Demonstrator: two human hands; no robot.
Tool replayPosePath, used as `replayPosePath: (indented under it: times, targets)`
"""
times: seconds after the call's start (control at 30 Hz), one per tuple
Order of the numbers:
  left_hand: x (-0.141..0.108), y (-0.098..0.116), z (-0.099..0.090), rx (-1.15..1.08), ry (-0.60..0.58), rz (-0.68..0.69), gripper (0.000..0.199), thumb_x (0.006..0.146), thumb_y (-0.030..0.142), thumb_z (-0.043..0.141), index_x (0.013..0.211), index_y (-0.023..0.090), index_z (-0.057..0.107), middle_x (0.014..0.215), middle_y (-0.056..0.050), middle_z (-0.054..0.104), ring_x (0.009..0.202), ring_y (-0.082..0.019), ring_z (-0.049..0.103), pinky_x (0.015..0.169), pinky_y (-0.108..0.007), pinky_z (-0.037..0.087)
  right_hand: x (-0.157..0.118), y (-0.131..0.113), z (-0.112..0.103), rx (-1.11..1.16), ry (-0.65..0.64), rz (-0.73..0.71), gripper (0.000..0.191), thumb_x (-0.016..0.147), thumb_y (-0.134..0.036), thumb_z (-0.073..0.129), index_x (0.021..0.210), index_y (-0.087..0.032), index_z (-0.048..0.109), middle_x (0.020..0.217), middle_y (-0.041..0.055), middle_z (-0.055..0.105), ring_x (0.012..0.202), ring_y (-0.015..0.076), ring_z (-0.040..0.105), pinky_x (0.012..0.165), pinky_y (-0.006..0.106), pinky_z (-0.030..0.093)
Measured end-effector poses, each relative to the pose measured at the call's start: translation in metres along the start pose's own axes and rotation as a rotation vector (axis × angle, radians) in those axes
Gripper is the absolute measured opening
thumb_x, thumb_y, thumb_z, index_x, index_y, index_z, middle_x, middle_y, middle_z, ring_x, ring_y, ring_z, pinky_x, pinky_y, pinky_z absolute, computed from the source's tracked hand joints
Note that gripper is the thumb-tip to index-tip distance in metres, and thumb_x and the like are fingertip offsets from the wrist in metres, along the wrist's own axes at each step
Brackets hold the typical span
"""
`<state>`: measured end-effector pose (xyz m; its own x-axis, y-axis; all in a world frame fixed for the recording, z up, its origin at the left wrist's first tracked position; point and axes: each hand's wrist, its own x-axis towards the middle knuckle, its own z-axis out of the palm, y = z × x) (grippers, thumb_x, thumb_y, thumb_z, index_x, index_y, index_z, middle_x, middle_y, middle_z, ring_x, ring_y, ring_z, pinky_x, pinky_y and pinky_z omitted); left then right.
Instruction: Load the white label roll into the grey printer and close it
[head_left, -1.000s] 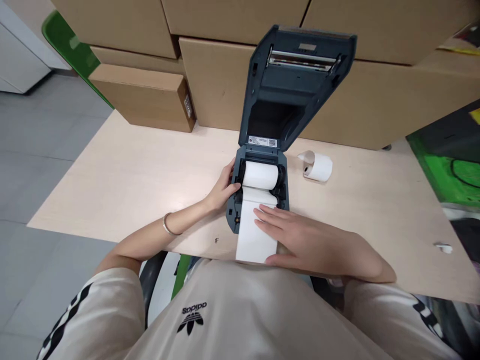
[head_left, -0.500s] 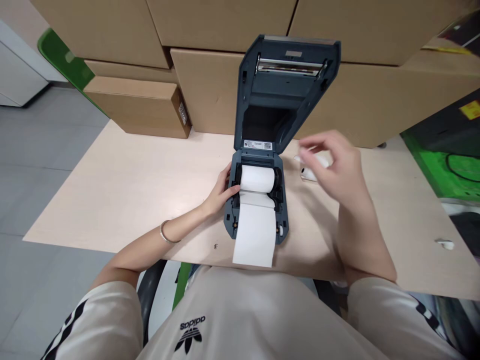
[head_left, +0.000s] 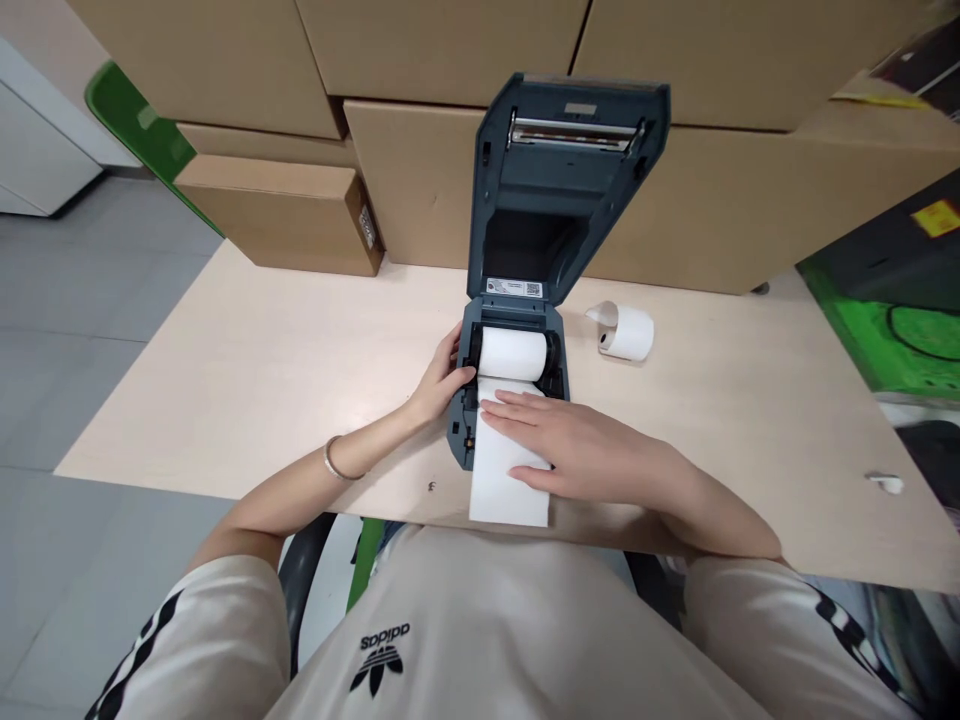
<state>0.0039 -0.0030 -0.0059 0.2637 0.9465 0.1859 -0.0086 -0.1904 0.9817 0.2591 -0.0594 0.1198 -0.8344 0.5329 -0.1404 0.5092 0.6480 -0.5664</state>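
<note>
A dark blue-grey label printer [head_left: 459,440] stands on the table with its lid [head_left: 540,185] raised. Inside sits a white paper roll [head_left: 514,353], and a paper strip [head_left: 506,490] runs from it over the printer's front, down toward the table edge. My left hand [head_left: 441,382] grips the printer's left side, thumb on the inner rim and fingers outside. Fingers stretched out, my right hand [head_left: 559,440] lies flat across the strip just below the roll and covers the printer's right front part.
To the printer's right, a small white roll [head_left: 631,333] with a loose end lies on the table [head_left: 315,350]. A white earbud-like piece [head_left: 889,484] is further right. Cardboard boxes [head_left: 420,185] line the back, with a flat brown box [head_left: 277,215] at left.
My right hand has come down from above the small roll at right onto the paper strip, and its fingers have straightened. My left hand stays at the printer's side.
</note>
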Motion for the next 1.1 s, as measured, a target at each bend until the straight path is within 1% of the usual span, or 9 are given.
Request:
replayPosePath:
  times: [0.17, 0.27, 0.4, 0.47, 0.53, 0.67, 0.77, 0.93, 1.1]
  targets:
    - [-0.001, 0.003, 0.004, -0.066, 0.0, -0.055, 0.084, 0.091, 0.046, 0.073, 0.168, 0.031, 0.043, 0.184, -0.006, 0.036, 0.174, -0.039, 0.027, 0.144, -0.059, 0.023, -0.002, 0.004, -0.01, 0.056, -0.012, -0.037, 0.07, 0.096, -0.043, 0.075, 0.165, -0.032, 0.062, 0.177, -0.0001, 0.049, 0.165, 0.0378, 0.045, 0.136, 0.052, 0.046]
    - [-0.001, 0.002, 0.008, -0.143, 0.021, -0.09, 0.084, 0.091, 0.051, 0.075, 0.167, 0.033, 0.044, 0.185, -0.004, 0.036, 0.175, -0.038, 0.025, 0.145, -0.058, 0.021, -0.006, 0.009, -0.032, 0.133, 0.075, -0.077, 0.048, 0.096, -0.045, 0.077, 0.142, -0.031, 0.079, 0.165, 0.005, 0.065, 0.149, 0.0381, 0.065, 0.124, 0.053, 0.057]
    - [0.001, -0.002, 0.014, -0.26, 0.057, -0.087, 0.077, 0.095, 0.064, 0.071, 0.163, 0.032, 0.052, 0.185, -0.003, 0.039, 0.176, -0.037, 0.024, 0.147, -0.055, 0.019, -0.005, 0.043, -0.063, 0.18, 0.611, 0.077, 0.024, 0.102, -0.051, 0.07, 0.097, -0.029, 0.079, 0.109, 0.0055, 0.081, 0.104, 0.0272, 0.079, 0.098, 0.048, 0.065]
    - [0.003, -0.005, 0.014, -0.307, 0.069, -0.076, 0.075, 0.097, 0.068, 0.067, 0.161, 0.031, 0.055, 0.184, -0.004, 0.041, 0.176, -0.036, 0.026, 0.146, -0.054, 0.02, 0.002, 0.073, -0.07, 0.207, 0.969, 0.169, 0.026, 0.099, -0.054, 0.072, 0.105, -0.029, 0.074, 0.114, 0.0076, 0.078, 0.11, 0.0281, 0.076, 0.101, 0.049, 0.064]
    - [0.005, -0.005, 0.015, -0.327, 0.09, -0.067, 0.072, 0.1, 0.069, 0.063, 0.16, 0.029, 0.057, 0.182, -0.005, 0.045, 0.175, -0.035, 0.031, 0.146, -0.053, 0.023, 0.014, 0.104, -0.071, 0.27, 1.114, 0.203, 0.051, 0.094, -0.062, 0.071, 0.135, -0.031, 0.067, 0.142, 0.0115, 0.072, 0.136, 0.0326, 0.069, 0.114, 0.056, 0.058]
    - [0.007, -0.004, 0.014, -0.321, 0.154, -0.066, 0.064, 0.104, 0.066, 0.055, 0.154, 0.027, 0.064, 0.174, -0.006, 0.057, 0.171, -0.033, 0.04, 0.143, -0.054, 0.029, 0.038, 0.132, -0.067, 0.403, 0.919, 0.233, 0.09, 0.095, -0.069, 0.052, 0.175, -0.037, 0.028, 0.184, 0.0069, 0.039, 0.172, 0.0303, 0.033, 0.131, 0.064, 0.041]
    - [0.007, -0.002, 0.014, -0.305, 0.183, -0.083, 0.067, 0.104, 0.071, 0.049, 0.152, 0.026, 0.066, 0.17, -0.007, 0.062, 0.171, -0.035, 0.04, 0.142, -0.055, 0.032, 0.046, 0.124, -0.064, 0.489, 0.813, 0.234, 0.091, 0.097, -0.062, 0.041, 0.181, -0.038, 0.016, 0.189, -0.0002, 0.029, 0.172, 0.0252, 0.033, 0.133, 0.059, 0.04]
    - [0.007, -0.001, 0.014, -0.322, 0.186, -0.122, 0.073, 0.103, 0.077, 0.047, 0.151, 0.027, 0.066, 0.169, -0.006, 0.063, 0.17, -0.036, 0.042, 0.142, -0.056, 0.032, 0.04, 0.109, -0.065, 0.528, 0.857, 0.201, 0.088, 0.099, -0.072, 0.021, 0.178, -0.034, 0.031, 0.179, 0.0032, 0.046, 0.163, 0.0301, 0.046, 0.126, 0.058, 0.046]
    - [0.008, -0.009, 0.01, -0.3, 0.222, -0.136, 0.075, 0.103, 0.08, 0.043, 0.156, 0.029, 0.062, 0.17, -0.008, 0.061, 0.169, -0.037, 0.044, 0.14, -0.061, 0.035, 0.022, 0.101, -0.073, 0.413, 0.896, 0.168, 0.088, 0.103, -0.086, 0.011, 0.151, -0.036, 0.065, 0.137, 0.0081, 0.072, 0.134, 0.0326, 0.066, 0.11, 0.053, 0.054]
